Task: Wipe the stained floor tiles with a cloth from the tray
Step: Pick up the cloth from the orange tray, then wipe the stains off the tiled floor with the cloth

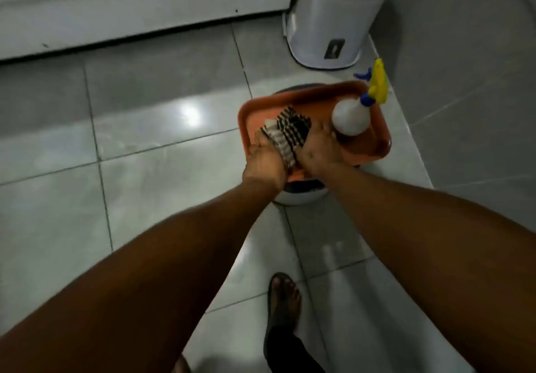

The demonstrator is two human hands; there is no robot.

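Mid-frame, left hand (265,167) and right hand (317,152) both grip the cloth (285,133) on the tray (313,94); it looks soft, light, easily bunched anywhere.

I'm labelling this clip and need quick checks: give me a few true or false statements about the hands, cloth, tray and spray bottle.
1. Both hands, left hand and right hand, are on the cloth. True.
2. The cloth lies on the floor. False: it is in the tray.
3. The spray bottle is in the tray. True.
4. The cloth is plain white. False: it has a dark and light pattern.
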